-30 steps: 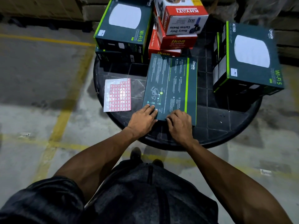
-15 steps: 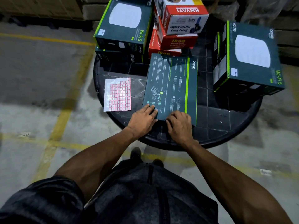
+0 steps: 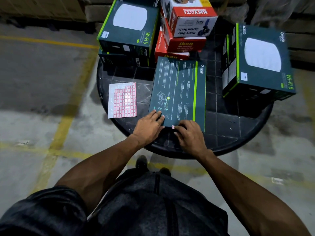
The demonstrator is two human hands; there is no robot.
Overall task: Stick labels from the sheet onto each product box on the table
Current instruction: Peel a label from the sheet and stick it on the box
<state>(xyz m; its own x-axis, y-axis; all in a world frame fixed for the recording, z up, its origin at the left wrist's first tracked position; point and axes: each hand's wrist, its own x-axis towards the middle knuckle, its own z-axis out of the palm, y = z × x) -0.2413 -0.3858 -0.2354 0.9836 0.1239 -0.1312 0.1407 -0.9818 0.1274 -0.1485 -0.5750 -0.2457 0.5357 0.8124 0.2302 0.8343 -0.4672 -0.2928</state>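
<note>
A dark green Omada box (image 3: pixel 180 89) lies flat, back side up, in the middle of the round black table (image 3: pixel 238 133). My left hand (image 3: pixel 150 125) rests on its near left corner with fingers laid flat. My right hand (image 3: pixel 189 133) presses fingertips on the box's near edge, right beside a small red-bordered label (image 3: pixel 173 127) stuck there. The label sheet (image 3: pixel 122 100), white with red-bordered stickers, lies on the table left of the box.
Two stacked green Wi-Fi 5 boxes (image 3: pixel 129 29) stand at the back left. Red Ikon and Khyati boxes (image 3: pixel 185 31) are piled behind the flat box. Another stack of Wi-Fi 5 boxes (image 3: pixel 260 60) stands on the right. Concrete floor with yellow lines surrounds the table.
My right hand has shifted slightly right, uncovering the small label on the box's near edge. The left hand and the box stay put.
</note>
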